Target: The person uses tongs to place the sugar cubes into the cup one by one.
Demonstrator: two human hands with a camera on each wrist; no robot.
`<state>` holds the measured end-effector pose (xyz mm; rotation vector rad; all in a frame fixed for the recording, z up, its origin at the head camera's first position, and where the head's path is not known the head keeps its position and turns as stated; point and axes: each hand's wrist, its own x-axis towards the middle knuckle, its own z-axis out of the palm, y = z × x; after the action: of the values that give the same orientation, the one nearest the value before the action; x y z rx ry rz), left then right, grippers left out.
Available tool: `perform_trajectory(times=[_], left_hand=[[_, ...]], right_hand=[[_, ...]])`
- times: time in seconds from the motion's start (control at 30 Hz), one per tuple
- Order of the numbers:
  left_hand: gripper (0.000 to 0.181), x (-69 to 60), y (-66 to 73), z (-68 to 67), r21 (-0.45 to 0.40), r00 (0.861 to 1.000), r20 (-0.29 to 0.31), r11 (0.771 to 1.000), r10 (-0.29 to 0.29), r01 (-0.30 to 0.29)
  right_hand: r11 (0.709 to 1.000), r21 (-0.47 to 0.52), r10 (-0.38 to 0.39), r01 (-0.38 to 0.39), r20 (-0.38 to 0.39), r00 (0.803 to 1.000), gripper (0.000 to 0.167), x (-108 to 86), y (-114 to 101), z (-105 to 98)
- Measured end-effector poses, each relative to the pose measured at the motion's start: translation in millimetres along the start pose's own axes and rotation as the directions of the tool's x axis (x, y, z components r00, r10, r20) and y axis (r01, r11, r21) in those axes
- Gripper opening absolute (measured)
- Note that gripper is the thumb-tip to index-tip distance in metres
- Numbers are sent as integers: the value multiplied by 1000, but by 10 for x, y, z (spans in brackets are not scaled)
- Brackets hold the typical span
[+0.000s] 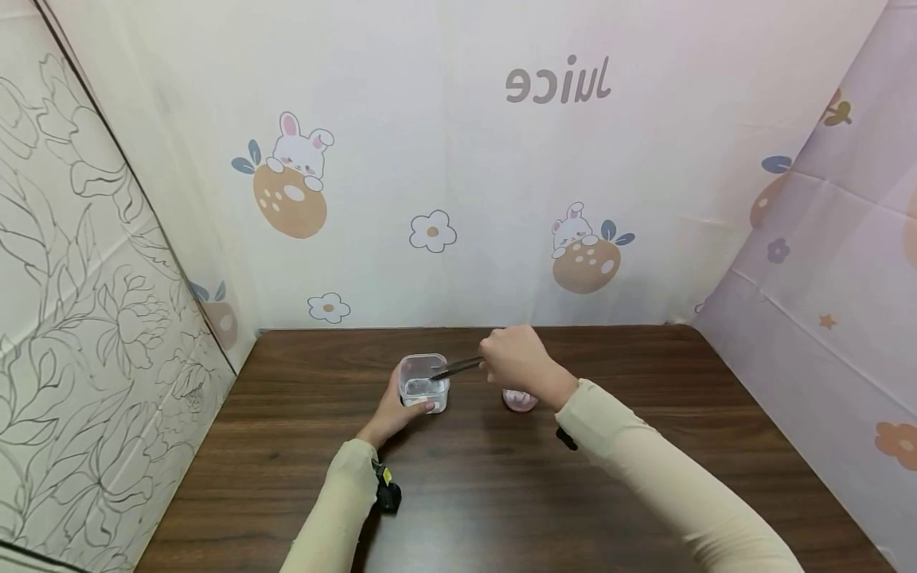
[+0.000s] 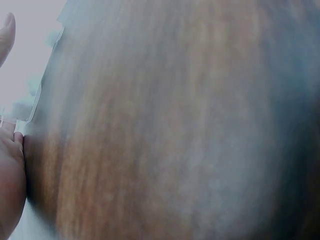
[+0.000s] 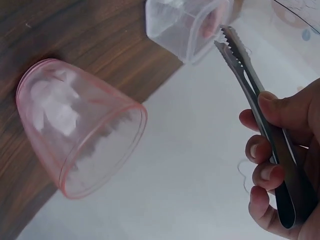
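My left hand (image 1: 394, 410) grips a clear plastic container (image 1: 423, 398) standing on the table, with the thumb across its near side. In the left wrist view only part of that hand (image 2: 10, 185) shows at the left edge. My right hand (image 3: 300, 117) holds metal tongs (image 3: 287, 175) with toothed tips. Those tips are close together at the container's mouth, and I see nothing between them. A translucent pink cup (image 3: 55, 160) with whitish, clear-looking pieces inside stands right of the container. In the head view the right hand partly hides the cup (image 1: 519, 402).
The dark wooden table (image 1: 458, 493) meets a printed cloth backdrop (image 1: 487, 175) at its far edge. A floral panel (image 1: 93, 318) rises on the left, and another printed cloth (image 1: 824, 334) hangs on the right.
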<state>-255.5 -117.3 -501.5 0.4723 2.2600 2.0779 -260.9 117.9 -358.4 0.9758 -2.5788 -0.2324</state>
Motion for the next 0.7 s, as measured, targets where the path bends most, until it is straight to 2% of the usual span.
perform_trajectory(times=[0.2, 0.3, 0.47, 0.7], left_hand=[[93, 4, -28, 5, -29, 1000, 1, 999, -23, 23], [92, 8, -37, 8, -31, 1000, -6, 999, -14, 14], [91, 13, -36, 13, -27, 1000, -23, 1000, 12, -12], [94, 20, -35, 8, -28, 1000, -24, 1000, -12, 11]], right_hand=[[997, -57, -40, 43, 49, 998, 30, 118, -115, 89], [995, -76, -56, 61, 67, 996, 24, 169, -158, 119], [990, -99, -96, 104, 79, 992, 25, 233, -221, 145], [979, -141, -138, 148, 76, 987, 24, 293, -317, 176]])
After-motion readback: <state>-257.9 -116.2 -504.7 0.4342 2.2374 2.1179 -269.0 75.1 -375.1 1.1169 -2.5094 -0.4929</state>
